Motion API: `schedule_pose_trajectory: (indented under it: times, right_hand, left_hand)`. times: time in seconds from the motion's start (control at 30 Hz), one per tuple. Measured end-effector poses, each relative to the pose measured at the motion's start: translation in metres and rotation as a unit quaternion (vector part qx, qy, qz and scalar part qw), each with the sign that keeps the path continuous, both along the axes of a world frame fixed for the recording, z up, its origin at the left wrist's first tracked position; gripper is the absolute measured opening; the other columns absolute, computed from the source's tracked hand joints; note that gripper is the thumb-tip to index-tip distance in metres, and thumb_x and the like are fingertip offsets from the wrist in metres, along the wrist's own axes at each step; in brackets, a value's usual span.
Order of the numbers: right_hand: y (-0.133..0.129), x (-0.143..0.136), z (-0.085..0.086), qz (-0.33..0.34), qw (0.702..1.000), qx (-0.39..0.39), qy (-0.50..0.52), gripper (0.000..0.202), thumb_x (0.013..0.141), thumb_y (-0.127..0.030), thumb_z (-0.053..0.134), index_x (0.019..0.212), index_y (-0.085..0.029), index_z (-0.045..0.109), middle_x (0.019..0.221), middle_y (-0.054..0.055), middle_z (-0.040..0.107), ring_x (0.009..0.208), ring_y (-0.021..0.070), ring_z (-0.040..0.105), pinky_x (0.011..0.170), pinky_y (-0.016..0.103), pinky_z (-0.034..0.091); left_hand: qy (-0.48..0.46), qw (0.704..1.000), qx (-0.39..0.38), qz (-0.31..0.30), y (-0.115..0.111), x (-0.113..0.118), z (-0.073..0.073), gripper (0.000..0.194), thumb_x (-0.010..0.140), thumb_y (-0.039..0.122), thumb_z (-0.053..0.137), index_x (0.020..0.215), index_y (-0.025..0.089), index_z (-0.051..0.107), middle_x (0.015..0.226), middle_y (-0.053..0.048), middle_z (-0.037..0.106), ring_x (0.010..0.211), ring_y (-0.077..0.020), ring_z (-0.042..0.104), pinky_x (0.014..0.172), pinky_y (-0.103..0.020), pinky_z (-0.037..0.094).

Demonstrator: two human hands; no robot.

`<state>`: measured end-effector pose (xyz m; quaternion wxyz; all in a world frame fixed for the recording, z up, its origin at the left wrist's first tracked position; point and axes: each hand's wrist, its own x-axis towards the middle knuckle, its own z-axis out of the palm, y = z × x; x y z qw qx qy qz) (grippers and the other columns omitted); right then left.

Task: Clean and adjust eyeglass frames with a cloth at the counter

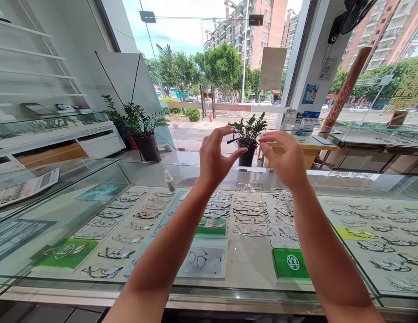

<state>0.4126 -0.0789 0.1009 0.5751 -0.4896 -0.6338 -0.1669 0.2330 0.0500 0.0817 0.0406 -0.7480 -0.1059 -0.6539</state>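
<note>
A thin-framed pair of eyeglasses (231, 141) is held up above the glass counter, hard to make out against the potted plant behind it. My left hand (215, 157) has its fingers and thumb curved round the left side of the eyeglasses, near a dark temple arm. On the other side, my right hand (287, 158) pinches the eyeglasses between thumb and fingers. Much of the frame blends into the dark pot (248, 154). Below both forearms, several rows of eyeglass frames (251, 211) lie inside the display counter.
A small white spray bottle (169, 181) stands on the counter's glass top (191, 172). At the left lies a calculator (43, 181). Green boxes (289, 264) sit inside the case. Beyond are a large potted plant (141, 121), a glass door and a wooden desk (306, 146).
</note>
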Motion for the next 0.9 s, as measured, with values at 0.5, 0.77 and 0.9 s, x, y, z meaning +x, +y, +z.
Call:
schedule_pose_trajectory:
  times: [0.5, 0.77, 0.9]
  right_hand:
    - [0.004, 0.015, -0.001, 0.140, 0.975, -0.153, 0.083, 0.021, 0.097, -0.042, 0.074, 0.087, -0.024, 0.078, 0.118, 0.009, 0.081, 0.110, 0.0263, 0.073, 0.104, 0.054, 0.055]
    - [0.000, 0.013, 0.003, 0.244, 0.910, -0.271, 0.198, 0.030, 0.088, -0.055, 0.083, 0.087, -0.026, 0.079, 0.110, 0.007, 0.082, 0.098, 0.0233, 0.070, 0.094, 0.045, 0.057]
    - [0.002, 0.014, 0.002, 0.281, 0.885, -0.288, 0.232, 0.028, 0.084, -0.054, 0.087, 0.088, -0.028, 0.080, 0.097, 0.004, 0.081, 0.093, 0.0229, 0.072, 0.092, 0.044, 0.058]
  left_hand:
    - [0.080, 0.990, -0.069, -0.096, -0.021, -0.007, 0.012, 0.052, 0.085, 0.040, 0.093, 0.127, 0.027, 0.064, 0.126, -0.006, 0.079, 0.112, -0.0257, 0.079, 0.097, -0.041, 0.065]
    - [0.082, 0.954, -0.160, -0.241, -0.019, -0.007, 0.014, 0.054, 0.085, 0.038, 0.091, 0.127, 0.028, 0.059, 0.130, -0.008, 0.074, 0.117, -0.0259, 0.077, 0.097, -0.041, 0.067]
    - [0.080, 0.936, -0.174, -0.295, -0.012, -0.006, 0.013, 0.054, 0.084, 0.039, 0.091, 0.127, 0.032, 0.057, 0.133, -0.007, 0.071, 0.123, -0.0254, 0.073, 0.100, -0.040, 0.067]
